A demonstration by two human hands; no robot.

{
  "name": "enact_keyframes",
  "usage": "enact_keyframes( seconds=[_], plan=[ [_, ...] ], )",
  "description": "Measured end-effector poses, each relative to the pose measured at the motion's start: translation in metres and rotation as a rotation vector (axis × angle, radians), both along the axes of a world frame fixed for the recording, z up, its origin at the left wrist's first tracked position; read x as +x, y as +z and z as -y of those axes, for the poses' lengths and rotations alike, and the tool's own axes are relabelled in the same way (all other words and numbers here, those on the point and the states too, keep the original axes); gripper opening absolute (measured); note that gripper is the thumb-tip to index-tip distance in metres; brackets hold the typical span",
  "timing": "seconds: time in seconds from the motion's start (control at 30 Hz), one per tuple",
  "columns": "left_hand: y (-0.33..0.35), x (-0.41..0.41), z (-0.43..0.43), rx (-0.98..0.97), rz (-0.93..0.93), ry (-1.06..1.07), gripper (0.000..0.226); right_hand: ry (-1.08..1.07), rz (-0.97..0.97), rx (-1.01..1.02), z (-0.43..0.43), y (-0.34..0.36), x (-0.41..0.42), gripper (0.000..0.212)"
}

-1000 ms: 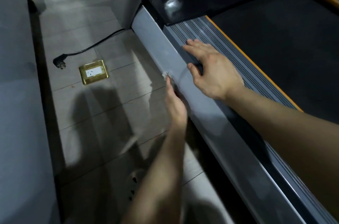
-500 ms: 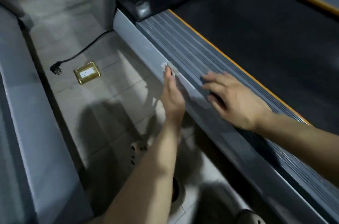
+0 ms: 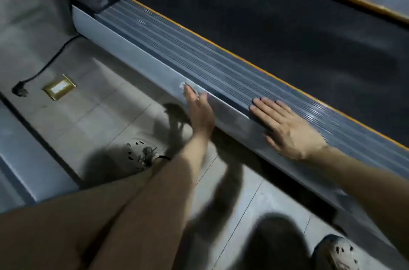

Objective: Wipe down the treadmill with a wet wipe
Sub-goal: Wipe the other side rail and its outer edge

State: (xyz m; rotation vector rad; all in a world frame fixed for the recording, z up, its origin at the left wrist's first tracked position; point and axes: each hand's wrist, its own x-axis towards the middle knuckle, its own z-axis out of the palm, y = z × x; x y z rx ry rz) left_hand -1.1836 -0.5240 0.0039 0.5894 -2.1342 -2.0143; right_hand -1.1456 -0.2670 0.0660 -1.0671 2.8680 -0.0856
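the left hand (image 3: 199,112), fingers straight and together, presses the wipe (image 3: 182,86) flat against the rail (image 3: 137,59)'s outer face. the right hand (image 3: 285,128) lies flat, fingers slightly apart, on the rail's ribbed top, nearer the person. the rail's long axis runs on beyond the wipe, so the stroke likely follows it.

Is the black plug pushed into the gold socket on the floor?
No, the plug lies loose on the tiles beside the socket.
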Motion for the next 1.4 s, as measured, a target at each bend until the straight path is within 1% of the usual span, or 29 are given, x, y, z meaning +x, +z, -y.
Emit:
enact_keyframes(
  seconds=[0.07,0.1,0.13,0.2,0.27,0.37,0.4,0.43,0.53,0.6,0.63,0.67,0.73,0.8,0.87,0.9,0.97,1.0,1.03,1.07,1.1,1.13,1.17,1.2,1.23,1.27,1.33,1.4],
  plan=[
    [-0.001,-0.013,0.023,-0.048,0.057,0.011,0.066,0.019,-0.019,-0.045,-0.003,-0.005,-0.003,0.071],
    [0.002,-0.017,0.022,-0.035,0.087,0.047,0.069,0.013,-0.025,-0.074,-0.004,-0.008,-0.003,0.069],
    [0.01,-0.016,0.011,-0.01,0.096,0.084,0.075,0.009,-0.028,-0.099,-0.004,-0.009,-0.003,0.068],
    [0.021,0.002,-0.031,-0.025,0.063,0.139,0.083,0.013,-0.035,-0.138,-0.004,-0.012,-0.005,0.065],
    [0.019,0.042,-0.083,-0.075,-0.003,0.105,0.078,0.006,-0.041,-0.177,-0.004,-0.013,-0.005,0.062],
    [0.006,0.098,-0.125,-0.019,-0.043,-0.056,0.074,0.002,-0.049,-0.218,-0.005,-0.015,-0.003,0.059],
    [0.0,0.097,-0.124,-0.006,-0.064,-0.063,0.074,0.008,-0.054,-0.228,-0.005,-0.016,-0.003,0.058],
    [-0.005,0.087,-0.116,0.008,-0.072,-0.025,0.074,0.015,-0.055,-0.239,-0.005,-0.018,-0.004,0.058],
    [-0.023,0.026,-0.058,0.037,-0.07,0.153,0.069,0.019,-0.062,-0.257,-0.005,-0.021,-0.006,0.057],
    [-0.041,-0.013,-0.007,0.109,0.032,0.235,0.065,0.023,-0.073,-0.257,-0.006,-0.022,-0.006,0.056],
    [-0.047,-0.025,0.01,0.132,0.085,0.25,0.064,0.022,-0.074,-0.259,-0.006,-0.022,-0.006,0.056],
    [-0.052,-0.03,0.016,0.17,0.098,0.274,0.065,0.021,-0.074,-0.261,-0.006,-0.022,-0.006,0.055],
    [-0.057,-0.022,-0.005,0.28,0.037,0.305,0.07,0.02,-0.074,-0.264,-0.006,-0.021,-0.005,0.055],
    [-0.055,0.004,-0.049,0.281,0.003,0.266,0.071,0.016,-0.074,-0.266,-0.005,-0.019,-0.004,0.054],
    [-0.055,0.054,-0.101,0.278,0.053,0.257,0.069,0.012,-0.07,-0.268,-0.005,-0.017,-0.003,0.054],
    [-0.053,0.079,-0.125,0.312,0.061,0.223,0.067,0.013,-0.067,-0.265,-0.005,-0.017,-0.003,0.055],
    [-0.05,0.114,-0.152,0.322,0.067,0.064,0.069,0.013,-0.059,-0.258,-0.005,-0.016,-0.003,0.057],
    [-0.061,0.113,-0.152,0.271,0.044,0.021,0.067,0.012,-0.054,-0.257,-0.005,-0.016,-0.003,0.057],
    [-0.086,0.1,-0.14,0.228,0.054,0.056,0.06,0.01,-0.05,-0.259,-0.005,-0.016,-0.004,0.057],
    [-0.111,0.079,-0.12,0.256,0.031,0.132,0.056,0.007,-0.048,-0.263,-0.005,-0.016,-0.004,0.057],
    [-0.133,0.054,-0.095,0.237,0.05,0.158,0.058,0.005,-0.048,-0.264,-0.005,-0.016,-0.004,0.056],
    [-0.143,0.028,-0.07,0.23,0.09,0.199,0.065,0.006,-0.05,-0.261,-0.005,-0.015,-0.004,0.055],
    [-0.145,0.007,-0.048,0.276,0.133,0.246,0.073,0.008,-0.049,-0.257,-0.005,-0.015,-0.004,0.055],
    [-0.153,-0.006,-0.034,0.35,0.189,0.315,0.074,0.011,-0.045,-0.256,-0.005,-0.016,-0.004,0.055],
    [-0.142,-0.008,-0.032,0.429,0.207,0.384,0.071,0.012,-0.04,-0.258,-0.005,-0.016,-0.004,0.055],
    [-0.13,-0.002,-0.035,0.456,0.208,0.401,0.069,0.013,-0.037,-0.259,-0.005,-0.016,-0.004,0.054],
    [-0.115,0.016,-0.047,0.566,0.241,0.357,0.064,0.011,-0.038,-0.263,-0.005,-0.015,-0.003,0.054],
    [-0.11,0.054,-0.09,0.484,0.227,0.218,0.058,0.006,-0.05,-0.261,-0.006,-0.015,-0.003,0.055]
  ],
)
